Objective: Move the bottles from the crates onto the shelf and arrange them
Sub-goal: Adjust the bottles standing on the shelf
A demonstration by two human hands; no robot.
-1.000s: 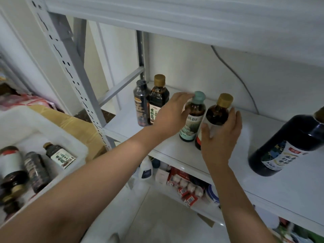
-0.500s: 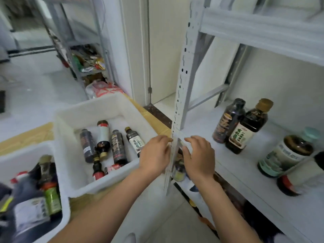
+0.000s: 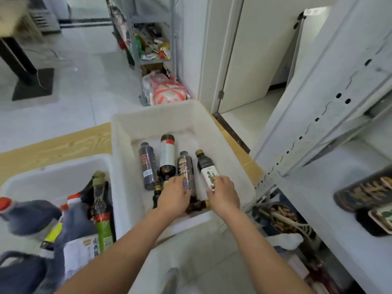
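Two hands — left, right — palms down inside crate.

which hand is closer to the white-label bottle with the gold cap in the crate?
Right. The right hand touches the base end of the white-label bottle; the left hand is to its left, over the neighbouring dark bottle.
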